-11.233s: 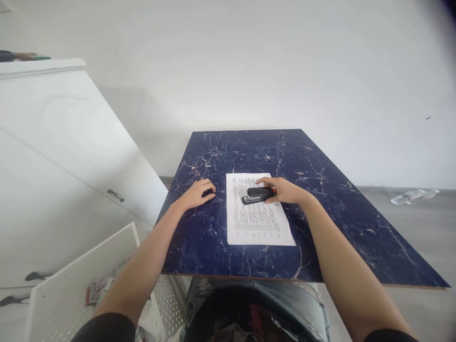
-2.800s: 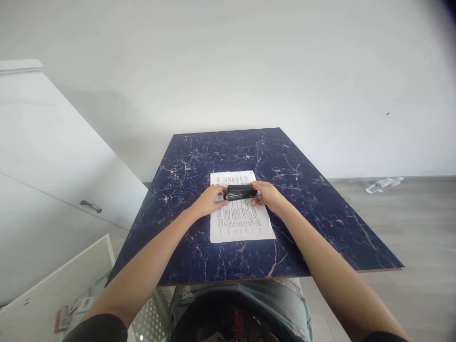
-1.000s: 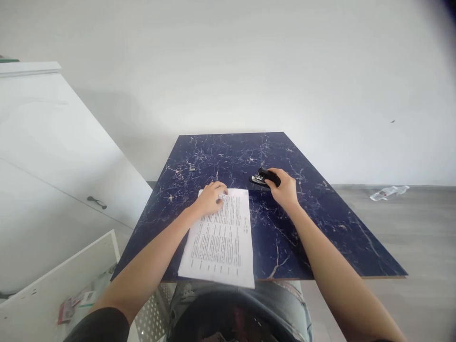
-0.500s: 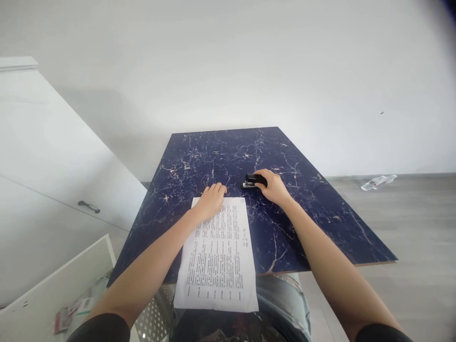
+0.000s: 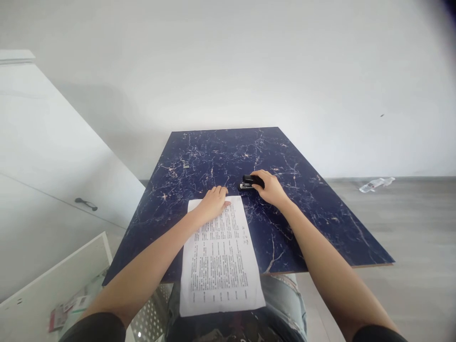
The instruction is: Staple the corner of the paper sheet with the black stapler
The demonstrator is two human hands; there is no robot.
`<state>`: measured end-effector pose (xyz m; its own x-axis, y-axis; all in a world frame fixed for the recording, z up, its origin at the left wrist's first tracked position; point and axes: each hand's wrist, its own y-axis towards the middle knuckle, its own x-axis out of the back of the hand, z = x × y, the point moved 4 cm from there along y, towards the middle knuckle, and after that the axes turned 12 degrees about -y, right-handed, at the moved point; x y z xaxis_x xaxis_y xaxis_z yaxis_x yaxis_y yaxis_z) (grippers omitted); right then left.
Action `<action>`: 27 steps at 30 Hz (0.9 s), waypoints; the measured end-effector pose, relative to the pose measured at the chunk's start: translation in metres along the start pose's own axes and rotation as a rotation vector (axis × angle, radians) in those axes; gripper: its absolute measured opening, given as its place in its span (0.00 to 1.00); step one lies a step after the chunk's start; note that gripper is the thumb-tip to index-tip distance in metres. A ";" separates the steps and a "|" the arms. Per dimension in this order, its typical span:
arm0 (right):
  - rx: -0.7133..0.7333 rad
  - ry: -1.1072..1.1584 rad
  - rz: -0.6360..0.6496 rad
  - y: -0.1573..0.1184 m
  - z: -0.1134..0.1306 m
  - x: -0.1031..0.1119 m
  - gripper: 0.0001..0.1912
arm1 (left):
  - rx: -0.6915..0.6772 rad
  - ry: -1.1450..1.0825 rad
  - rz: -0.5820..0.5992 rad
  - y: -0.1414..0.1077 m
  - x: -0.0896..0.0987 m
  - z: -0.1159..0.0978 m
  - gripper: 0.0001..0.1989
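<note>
A printed sheet of paper [image 5: 221,266] lies on the dark blue marbled table [image 5: 228,154], its lower end hanging past the front edge over my lap. My left hand [image 5: 214,202] is closed on the sheet's top edge, fingers bent over it and thumb on the printed side. Just right of that edge, my right hand [image 5: 270,187] grips a black stapler [image 5: 248,181] from its rear end. The stapler's nose points left, with a small gap between its arm and base. It sits near the paper's top right corner, apart from it.
A white cabinet with a dark handle [image 5: 86,204] stands on the left. Below it an open white drawer [image 5: 57,270] holds papers and packets. A clear plastic bottle [image 5: 376,184] lies on the floor by the wall at right. A small light piece [image 5: 186,166] lies on the table.
The sheet has turned slightly, its lower end swinging right. My left hand's thumb now shows on the paper. The stapler, in my right hand, has shifted slightly left.
</note>
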<state>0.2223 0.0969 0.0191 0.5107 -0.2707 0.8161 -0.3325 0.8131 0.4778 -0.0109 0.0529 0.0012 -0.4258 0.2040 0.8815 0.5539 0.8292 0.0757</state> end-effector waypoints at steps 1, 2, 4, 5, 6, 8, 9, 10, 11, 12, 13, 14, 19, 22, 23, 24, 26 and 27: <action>0.005 0.001 0.002 0.000 0.001 0.000 0.19 | 0.014 -0.003 0.006 0.001 -0.001 0.001 0.11; 0.008 0.000 0.002 0.000 0.001 0.000 0.18 | 0.020 -0.007 0.010 0.001 -0.003 0.002 0.11; 0.014 0.002 0.004 0.000 0.002 0.000 0.18 | 0.011 -0.009 0.006 0.001 -0.004 0.003 0.09; 0.017 0.006 0.005 0.000 0.002 0.000 0.18 | 0.000 -0.004 -0.007 0.000 -0.004 0.003 0.08; 0.021 0.013 0.007 0.000 0.003 0.001 0.18 | -0.013 0.004 -0.031 -0.001 -0.003 0.003 0.08; 0.040 0.034 0.014 -0.001 0.005 0.001 0.18 | -0.035 0.007 -0.086 -0.002 0.001 0.002 0.08; 0.053 0.046 0.019 -0.001 0.007 0.001 0.18 | -0.035 -0.009 -0.110 -0.002 0.003 0.002 0.09; 0.067 0.057 0.024 -0.002 0.009 0.001 0.18 | -0.028 -0.034 -0.130 -0.002 0.005 0.003 0.11; 0.081 0.068 0.030 -0.002 0.011 0.001 0.18 | -0.022 -0.057 -0.144 -0.001 0.007 0.005 0.13; 0.094 0.078 0.036 -0.002 0.013 0.001 0.18 | -0.022 -0.070 -0.153 0.001 0.009 0.006 0.14; 0.103 0.088 0.041 -0.002 0.015 0.000 0.18 | -0.030 -0.072 -0.157 0.002 0.010 0.008 0.14; 0.110 0.096 0.045 -0.003 0.017 0.000 0.18 | -0.046 -0.064 -0.158 0.004 0.010 0.009 0.14; 0.130 0.124 0.056 -0.003 0.021 -0.002 0.18 | -0.107 -0.055 -0.145 0.012 0.010 0.013 0.14; 0.136 0.122 0.063 -0.004 0.021 -0.002 0.18 | -0.129 -0.057 -0.132 0.013 0.009 0.012 0.14; 0.136 0.117 0.064 -0.004 0.021 -0.002 0.18 | -0.139 -0.051 -0.127 0.013 0.009 0.010 0.14; 0.135 0.112 0.064 -0.004 0.021 -0.001 0.18 | -0.152 -0.044 -0.119 0.013 0.009 0.009 0.14; 0.130 0.102 0.062 -0.004 0.022 -0.001 0.18 | -0.178 -0.034 -0.094 0.011 0.008 0.005 0.16; 0.128 0.100 0.062 -0.004 0.022 -0.001 0.18 | -0.193 -0.030 -0.078 0.010 0.007 0.004 0.17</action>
<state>0.2058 0.0823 0.0234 0.5604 -0.1636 0.8119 -0.4611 0.7527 0.4700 -0.0107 0.0646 0.0065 -0.4924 0.1614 0.8553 0.6443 0.7283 0.2335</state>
